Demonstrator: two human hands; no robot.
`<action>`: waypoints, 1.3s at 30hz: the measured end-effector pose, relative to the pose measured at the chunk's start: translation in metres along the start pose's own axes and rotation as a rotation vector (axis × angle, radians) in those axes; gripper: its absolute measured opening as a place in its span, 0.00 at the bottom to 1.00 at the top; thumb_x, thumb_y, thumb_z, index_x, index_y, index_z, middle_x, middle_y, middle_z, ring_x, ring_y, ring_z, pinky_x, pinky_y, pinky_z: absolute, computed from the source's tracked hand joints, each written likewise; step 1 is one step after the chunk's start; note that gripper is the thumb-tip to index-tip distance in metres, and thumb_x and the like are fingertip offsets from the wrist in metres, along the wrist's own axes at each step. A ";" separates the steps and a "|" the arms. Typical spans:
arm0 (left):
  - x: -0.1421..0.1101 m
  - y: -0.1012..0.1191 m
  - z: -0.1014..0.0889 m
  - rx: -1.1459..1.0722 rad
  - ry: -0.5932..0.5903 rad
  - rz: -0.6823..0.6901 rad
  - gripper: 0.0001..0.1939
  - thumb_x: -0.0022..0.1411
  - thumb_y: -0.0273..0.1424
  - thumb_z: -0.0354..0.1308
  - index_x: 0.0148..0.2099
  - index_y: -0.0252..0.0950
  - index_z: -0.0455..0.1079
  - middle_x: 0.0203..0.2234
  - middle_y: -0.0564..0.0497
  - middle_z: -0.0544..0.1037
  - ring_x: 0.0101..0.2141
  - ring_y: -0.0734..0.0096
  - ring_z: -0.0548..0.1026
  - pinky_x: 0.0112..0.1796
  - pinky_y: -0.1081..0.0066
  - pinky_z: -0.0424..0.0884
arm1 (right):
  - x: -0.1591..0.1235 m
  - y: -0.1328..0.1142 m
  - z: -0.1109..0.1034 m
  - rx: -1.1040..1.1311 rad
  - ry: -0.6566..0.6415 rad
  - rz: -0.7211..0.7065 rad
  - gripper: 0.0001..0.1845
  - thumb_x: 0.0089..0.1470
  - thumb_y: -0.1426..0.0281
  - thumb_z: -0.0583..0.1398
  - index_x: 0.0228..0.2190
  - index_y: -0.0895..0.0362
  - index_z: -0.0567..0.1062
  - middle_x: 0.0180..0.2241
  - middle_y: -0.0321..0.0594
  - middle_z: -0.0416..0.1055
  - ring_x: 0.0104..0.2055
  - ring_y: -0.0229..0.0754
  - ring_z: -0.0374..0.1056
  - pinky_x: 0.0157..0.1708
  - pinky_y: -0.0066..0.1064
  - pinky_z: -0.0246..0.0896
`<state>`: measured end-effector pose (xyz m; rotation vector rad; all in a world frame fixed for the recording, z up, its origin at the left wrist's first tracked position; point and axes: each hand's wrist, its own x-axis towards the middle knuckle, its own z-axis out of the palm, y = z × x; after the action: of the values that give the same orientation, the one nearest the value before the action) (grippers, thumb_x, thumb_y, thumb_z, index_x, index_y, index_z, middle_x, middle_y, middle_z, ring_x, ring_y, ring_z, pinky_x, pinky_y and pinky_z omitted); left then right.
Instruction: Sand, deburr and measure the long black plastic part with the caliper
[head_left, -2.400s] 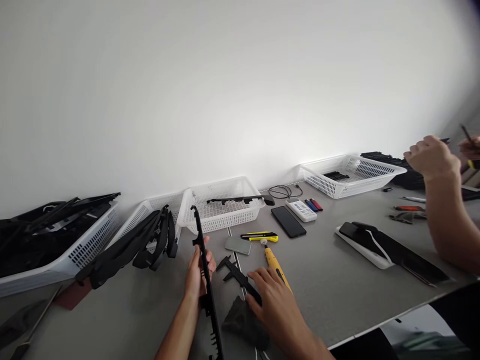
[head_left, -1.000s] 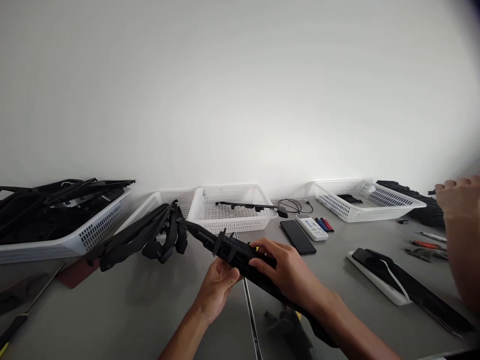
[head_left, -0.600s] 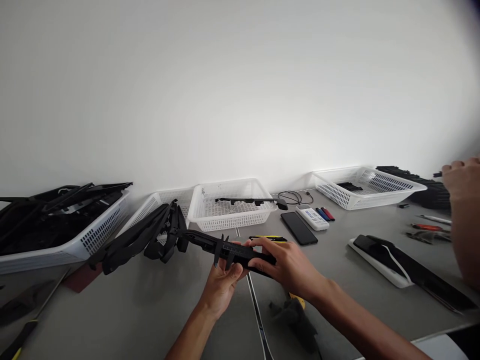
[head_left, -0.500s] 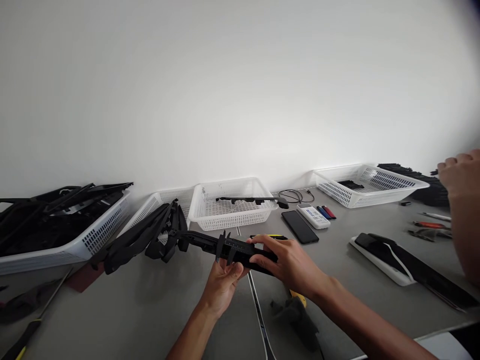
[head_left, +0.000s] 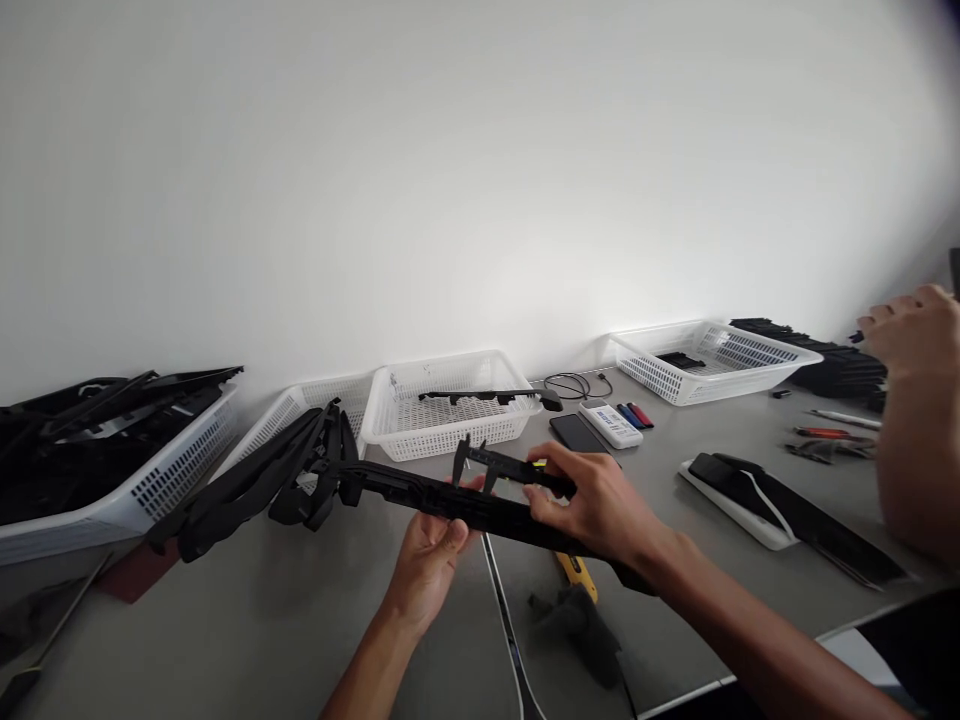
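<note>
My left hand [head_left: 433,560] is closed around a long, narrow black plastic part [head_left: 405,487], which slants down to the right above the table. A black caliper [head_left: 510,468] is gripped by my right hand [head_left: 600,495] between thumb and fingers. Its jaws stand apart and point down at the upper edge of the part, around its middle; whether they touch it I cannot tell. The part's right end passes under my right wrist.
White baskets [head_left: 450,440] line the wall, several with black parts. A phone [head_left: 576,434], a white device [head_left: 611,425], a yellow-handled tool [head_left: 576,575] and a dark glove-like cloth [head_left: 581,630] lie on the table. Another person's hand [head_left: 911,325] is at right.
The caliper has lifted off its earlier place across the part and moved right and up with my right hand. More of the part shows. The view has shifted slightly.
</note>
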<state>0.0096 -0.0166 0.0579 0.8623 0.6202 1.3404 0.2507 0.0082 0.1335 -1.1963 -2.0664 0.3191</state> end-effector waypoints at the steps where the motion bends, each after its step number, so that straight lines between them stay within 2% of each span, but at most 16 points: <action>1: 0.001 0.003 -0.002 -0.005 0.013 0.018 0.24 0.58 0.39 0.80 0.56 0.46 0.81 0.60 0.46 0.83 0.61 0.49 0.80 0.61 0.54 0.76 | -0.001 0.005 -0.007 -0.018 0.022 0.008 0.11 0.58 0.65 0.62 0.42 0.54 0.79 0.25 0.34 0.75 0.24 0.40 0.67 0.29 0.30 0.60; 5: 0.005 0.017 -0.012 -0.026 0.078 0.122 0.22 0.63 0.39 0.76 0.59 0.48 0.80 0.64 0.48 0.80 0.64 0.51 0.78 0.62 0.58 0.77 | -0.013 0.025 -0.034 -0.001 -0.014 -0.042 0.06 0.54 0.68 0.62 0.37 0.53 0.75 0.25 0.33 0.73 0.25 0.39 0.66 0.27 0.29 0.61; 10: 0.008 0.024 -0.019 -0.033 0.080 0.159 0.20 0.66 0.39 0.74 0.59 0.50 0.80 0.64 0.51 0.80 0.65 0.54 0.77 0.63 0.63 0.76 | -0.025 0.033 -0.054 0.013 -0.060 -0.096 0.06 0.59 0.67 0.66 0.39 0.55 0.78 0.31 0.38 0.78 0.29 0.39 0.70 0.29 0.28 0.64; 14: 0.007 0.021 -0.022 -0.021 0.092 0.157 0.19 0.67 0.39 0.73 0.59 0.49 0.80 0.66 0.50 0.79 0.66 0.53 0.75 0.63 0.63 0.75 | -0.021 0.033 -0.057 0.055 -0.105 -0.110 0.12 0.66 0.60 0.67 0.42 0.56 0.82 0.33 0.40 0.79 0.32 0.40 0.72 0.31 0.29 0.64; 18: 0.007 0.018 -0.021 -0.028 0.067 0.142 0.20 0.66 0.38 0.74 0.59 0.50 0.81 0.64 0.50 0.80 0.65 0.52 0.77 0.62 0.64 0.77 | -0.013 0.032 -0.056 0.097 -0.133 -0.030 0.14 0.64 0.58 0.70 0.41 0.55 0.84 0.31 0.36 0.77 0.30 0.39 0.70 0.31 0.29 0.62; 22: 0.008 0.018 -0.019 -0.041 0.054 0.145 0.19 0.65 0.37 0.75 0.58 0.50 0.82 0.62 0.51 0.82 0.62 0.54 0.79 0.58 0.70 0.79 | -0.011 0.030 -0.054 0.122 -0.134 -0.027 0.10 0.60 0.62 0.71 0.41 0.55 0.84 0.32 0.35 0.76 0.31 0.38 0.68 0.31 0.29 0.60; 27: 0.008 0.019 -0.019 -0.046 0.065 0.155 0.19 0.66 0.38 0.74 0.58 0.50 0.83 0.62 0.51 0.83 0.61 0.57 0.80 0.56 0.73 0.80 | -0.014 0.028 -0.049 0.148 -0.122 0.011 0.08 0.54 0.70 0.72 0.35 0.55 0.79 0.33 0.33 0.73 0.29 0.36 0.62 0.28 0.28 0.56; 30: 0.008 0.019 -0.021 -0.035 0.076 0.152 0.19 0.66 0.39 0.74 0.58 0.50 0.82 0.62 0.51 0.82 0.62 0.55 0.80 0.57 0.71 0.79 | -0.014 0.027 -0.049 0.191 -0.149 0.001 0.10 0.57 0.64 0.73 0.35 0.55 0.80 0.31 0.33 0.72 0.29 0.37 0.62 0.29 0.28 0.56; 35: 0.008 0.019 -0.026 -0.025 0.071 0.138 0.19 0.67 0.39 0.73 0.59 0.51 0.82 0.64 0.52 0.81 0.63 0.54 0.78 0.58 0.70 0.79 | -0.013 0.025 -0.052 0.265 -0.182 0.026 0.23 0.61 0.47 0.69 0.34 0.56 0.81 0.30 0.35 0.73 0.29 0.37 0.63 0.29 0.29 0.56; 39: 0.009 0.018 -0.028 -0.031 0.067 0.137 0.18 0.68 0.39 0.72 0.59 0.51 0.82 0.64 0.53 0.80 0.64 0.55 0.77 0.59 0.71 0.78 | -0.014 0.024 -0.049 0.259 -0.182 0.092 0.27 0.59 0.43 0.69 0.35 0.55 0.80 0.28 0.33 0.70 0.28 0.37 0.61 0.28 0.29 0.54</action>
<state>-0.0223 -0.0030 0.0575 0.8500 0.5995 1.5045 0.3046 0.0031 0.1498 -1.1400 -2.0492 0.7399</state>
